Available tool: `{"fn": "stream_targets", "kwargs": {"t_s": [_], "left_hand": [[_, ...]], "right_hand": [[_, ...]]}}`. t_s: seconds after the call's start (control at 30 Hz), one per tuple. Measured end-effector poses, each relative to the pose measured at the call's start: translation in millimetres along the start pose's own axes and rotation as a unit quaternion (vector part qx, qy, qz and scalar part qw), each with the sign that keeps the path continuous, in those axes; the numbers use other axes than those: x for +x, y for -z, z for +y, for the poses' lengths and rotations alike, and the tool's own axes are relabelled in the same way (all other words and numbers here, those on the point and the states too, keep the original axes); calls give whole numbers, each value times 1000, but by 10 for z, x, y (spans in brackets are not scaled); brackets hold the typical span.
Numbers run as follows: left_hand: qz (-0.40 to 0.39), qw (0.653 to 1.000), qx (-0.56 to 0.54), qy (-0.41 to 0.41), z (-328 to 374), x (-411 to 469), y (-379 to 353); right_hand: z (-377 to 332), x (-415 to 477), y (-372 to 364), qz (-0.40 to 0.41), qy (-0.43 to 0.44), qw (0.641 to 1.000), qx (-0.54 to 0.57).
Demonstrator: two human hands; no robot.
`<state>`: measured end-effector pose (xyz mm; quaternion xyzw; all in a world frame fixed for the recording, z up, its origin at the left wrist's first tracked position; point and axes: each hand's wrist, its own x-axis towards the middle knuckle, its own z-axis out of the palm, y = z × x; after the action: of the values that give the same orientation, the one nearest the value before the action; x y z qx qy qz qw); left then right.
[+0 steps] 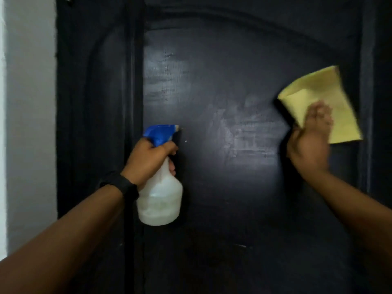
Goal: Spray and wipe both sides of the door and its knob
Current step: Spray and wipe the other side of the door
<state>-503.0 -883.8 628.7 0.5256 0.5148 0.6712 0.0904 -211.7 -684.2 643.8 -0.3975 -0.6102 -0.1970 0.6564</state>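
Head view: right hand [309, 143] presses yellow cloth [324, 98] to the door [222, 209]. Blur hides whether the fingers lie flat or pinch. Best wiped in firm overlapping passes over the wet streaks [244, 134] between the hands. Left hand [148, 160] is curled round the spray bottle [161, 200] neck: long axis upright, body below the fist, nozzle toward the right hand.

Dim frame, soft glare on door [233, 132], right hand [309, 141] motion-blurred.
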Motion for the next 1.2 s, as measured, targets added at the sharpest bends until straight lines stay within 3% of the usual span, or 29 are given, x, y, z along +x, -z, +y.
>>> {"fn": "stream_targets", "kwargs": {"t_s": [0.23, 0.5, 0.8, 0.9, 0.97, 1.03, 1.13, 1.2], "left_hand": [[-38, 998, -56, 11, 3, 92, 93], [-30, 995, -91, -3, -91, 195, 286], [-75, 992, -95, 27, -353, 338, 403], [-83, 991, -82, 63, -1366, 1042, 496], [-95, 989, -79, 82, -1563, 1175, 445], [-127, 987, -82, 59, -1301, 888, 118], [-125, 989, -73, 42, -268, 109, -382], [-123, 988, -83, 36, -104, -48, -667]], "right_hand": [[-1074, -468, -372, -19, 60, 998, 4], [-2103, -1058, -713, -68, 212, 975, 5], [-2054, -1107, -683, -104, 322, 941, -12], [-1885, -1086, -575, -111, 322, 940, -4], [-1747, -1069, -510, -118, 335, 934, -30], [-1548, -1036, -443, -121, 345, 929, -58], [-1221, -971, -357, -115, 354, 927, -49], [-979, -927, -298, -113, 359, 926, -30]]}}
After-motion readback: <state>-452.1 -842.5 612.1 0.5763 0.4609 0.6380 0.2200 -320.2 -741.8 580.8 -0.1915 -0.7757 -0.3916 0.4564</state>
